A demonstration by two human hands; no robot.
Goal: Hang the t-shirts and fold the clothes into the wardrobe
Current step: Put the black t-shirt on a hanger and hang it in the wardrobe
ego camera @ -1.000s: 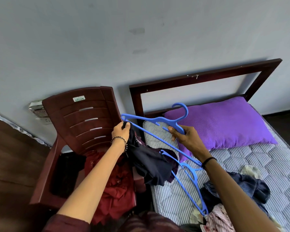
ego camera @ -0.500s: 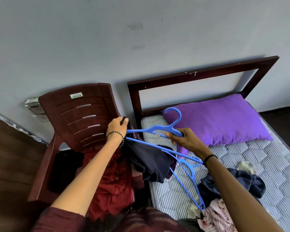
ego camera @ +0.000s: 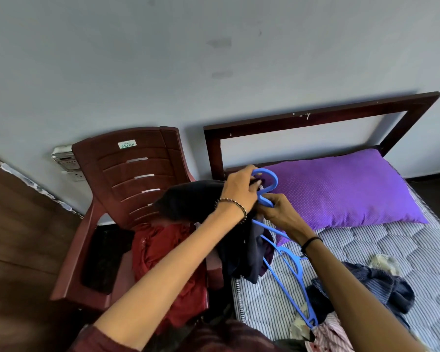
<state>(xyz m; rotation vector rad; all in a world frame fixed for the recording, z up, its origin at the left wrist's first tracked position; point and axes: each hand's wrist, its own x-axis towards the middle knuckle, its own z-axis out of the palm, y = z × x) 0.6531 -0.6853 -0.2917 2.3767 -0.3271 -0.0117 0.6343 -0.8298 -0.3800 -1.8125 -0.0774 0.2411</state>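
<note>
A dark navy t-shirt (ego camera: 193, 201) is draped over a blue plastic hanger (ego camera: 267, 184), whose hook sticks up in front of the pillow. My left hand (ego camera: 241, 189) grips the shirt's fabric at the neck beside the hook. My right hand (ego camera: 277, 212) holds the hanger just below the hook. A second blue hanger (ego camera: 292, 270) dangles lower down, under my right forearm, reaching to the clothes on the bed. The shirt's lower part hangs between chair and bed.
A maroon plastic chair (ego camera: 127, 179) at left holds a red garment (ego camera: 168, 262) and something black. The bed has a purple pillow (ego camera: 341, 189), a striped mattress (ego camera: 391, 245), a dark blue garment (ego camera: 366, 285) and a striped pink cloth (ego camera: 325, 334). A wooden headboard frame (ego camera: 315, 118) stands behind.
My left hand moved right to the hook, pulling the navy shirt up over the hanger. The shirt, earlier hanging below the hanger, now covers its left shoulder.
</note>
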